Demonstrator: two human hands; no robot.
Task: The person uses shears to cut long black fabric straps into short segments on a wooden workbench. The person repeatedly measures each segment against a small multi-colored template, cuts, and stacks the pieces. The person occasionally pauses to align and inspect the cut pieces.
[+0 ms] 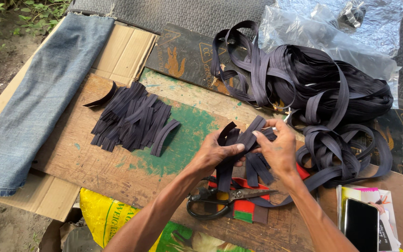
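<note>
We work over a worn wooden tabletop (117, 168) with patches of green paint, laid on flattened cardboard (127, 46). Along the far left lies a piece of blue denim (38, 93). At the far right a large tangled heap of dark strap (313, 79) spills out of a clear plastic bag (332, 32), with loops trailing toward us on the right. Left of centre sits a pile of cut strap pieces (131, 116), laid roughly side by side.

At the middle we hold a small bundle of short dark strips (243, 144). Our left hand (213, 154) grips the bundle from the left, thumb pressed over it; our right hand (278, 149) pinches the top ends between thumb and fingers (257, 134). Just near of the hands lie black-handled scissors (220, 198) on a red cloth piece (248, 205), blades apart. A dark phone (361, 224) rests at the near right.

We judge the step to be gathering and evening up cut strips; a next move would call for squaring the ends while keeping the bundle pinched.
</note>
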